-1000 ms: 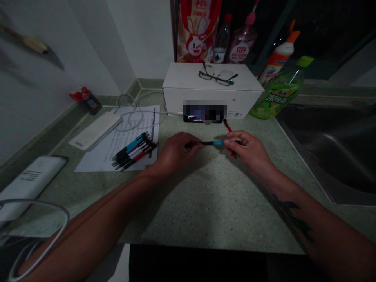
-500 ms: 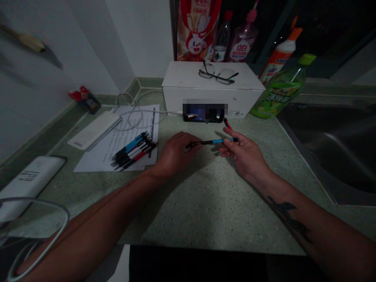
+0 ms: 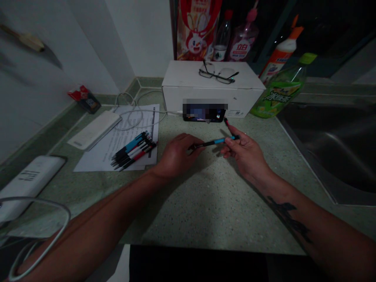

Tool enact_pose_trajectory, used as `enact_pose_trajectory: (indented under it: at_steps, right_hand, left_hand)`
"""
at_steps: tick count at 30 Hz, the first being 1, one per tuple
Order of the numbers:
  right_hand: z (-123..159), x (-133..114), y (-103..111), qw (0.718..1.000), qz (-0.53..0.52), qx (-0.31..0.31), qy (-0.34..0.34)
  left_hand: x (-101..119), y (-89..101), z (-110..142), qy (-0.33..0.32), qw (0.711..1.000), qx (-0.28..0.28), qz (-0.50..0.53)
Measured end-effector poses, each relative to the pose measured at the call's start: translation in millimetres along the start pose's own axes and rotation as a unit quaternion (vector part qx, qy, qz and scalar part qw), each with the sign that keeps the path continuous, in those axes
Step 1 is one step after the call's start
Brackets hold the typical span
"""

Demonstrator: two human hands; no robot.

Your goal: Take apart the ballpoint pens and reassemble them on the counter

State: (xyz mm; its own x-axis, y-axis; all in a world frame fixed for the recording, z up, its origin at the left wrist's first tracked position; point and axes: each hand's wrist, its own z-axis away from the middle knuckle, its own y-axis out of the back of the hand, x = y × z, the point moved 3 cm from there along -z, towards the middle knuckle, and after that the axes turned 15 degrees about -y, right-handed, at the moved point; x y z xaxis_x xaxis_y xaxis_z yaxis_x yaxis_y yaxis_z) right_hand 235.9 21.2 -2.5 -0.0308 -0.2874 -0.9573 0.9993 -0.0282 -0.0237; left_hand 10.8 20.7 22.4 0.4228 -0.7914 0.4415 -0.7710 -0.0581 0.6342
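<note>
The blue-and-black pen slants slightly, pinched (fingertips only) between the left hand and right hand, wrists angled inward.

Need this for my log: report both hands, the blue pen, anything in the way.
Left hand and right hand both on blue pen, one toward each end. Red-and-black item close beyond right fingers. Nothing seen lying across the pen.
</note>
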Motion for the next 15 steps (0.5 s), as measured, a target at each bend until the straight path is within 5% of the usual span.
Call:
enact_pose_trajectory:
  at_steps: [7,12,15]
  right_hand:
    - [1,-7,1,0.999,0.013,0.018,0.025]
    - [2,-14,6,0.975,0.154,0.091,0.129]
    - [2,-14,7,0.971,0.187,0.092,0.117]
  left_hand:
    - [0,-0.5,-1,0.036,0.999,0.002,0.003]
    - [-5,-2.4,-2,0.135,0.989,-0.001,0.053]
    - [-7,-0.8,-2,0.142,0.988,0.001,0.058]
